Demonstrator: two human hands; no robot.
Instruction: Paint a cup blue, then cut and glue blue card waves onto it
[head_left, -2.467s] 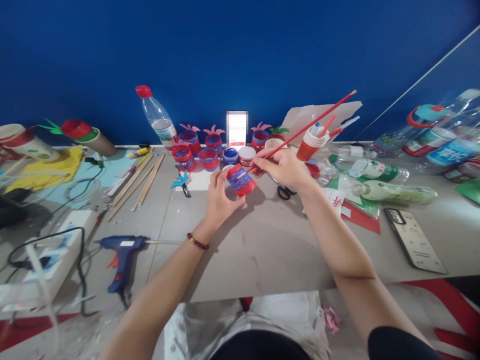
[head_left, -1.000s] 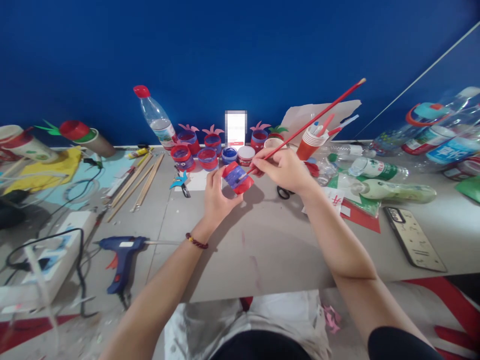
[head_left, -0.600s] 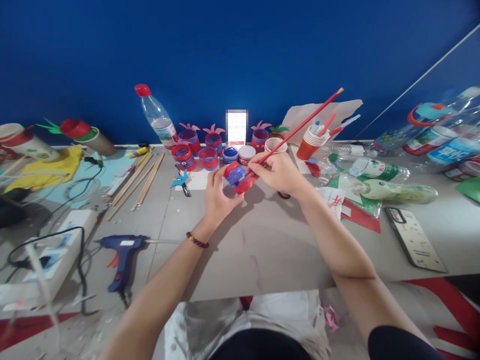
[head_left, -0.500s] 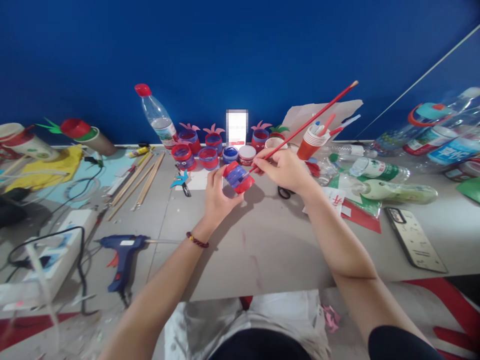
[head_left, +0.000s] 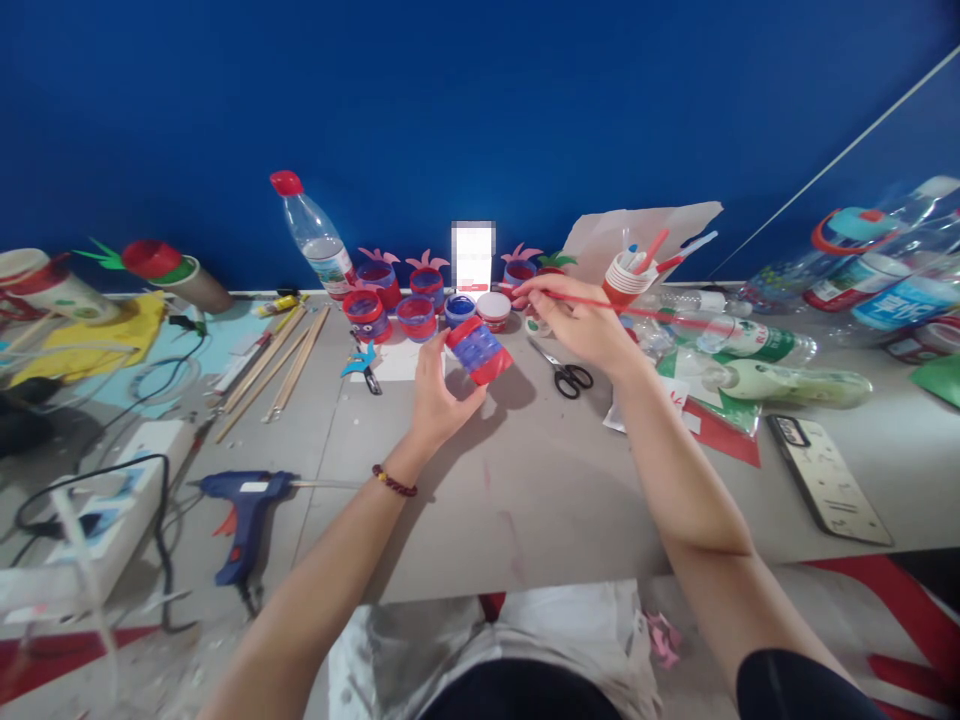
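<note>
My left hand (head_left: 439, 400) is closed around a small cup (head_left: 478, 352) painted red at both ends with a blue-purple band, tilted above the table. In my right hand (head_left: 581, 325) is a long red paintbrush (head_left: 645, 311), pinched near its bristle end, its handle reaching out to the right and blurred. The bristle tip is hard to make out; it is apart from the cup. Just behind the cup stand an open jar of blue paint (head_left: 460, 311) and a jar with a white lid (head_left: 494, 311). Scissors (head_left: 568, 377) with black handles lie below my right hand.
Several painted cups (head_left: 417, 317) stand along the blue wall beside a lit phone (head_left: 473, 255). A glue gun (head_left: 251, 510) and wooden sticks (head_left: 277, 365) lie left. Plastic bottles (head_left: 765, 338), a paper-cup stack (head_left: 628, 278) and another phone (head_left: 829, 480) are right.
My right hand has drawn the brush off the cup and moved up and right, the handle swinging down toward the right. The scissors are now uncovered. My left hand stays nearly still with the cup.
</note>
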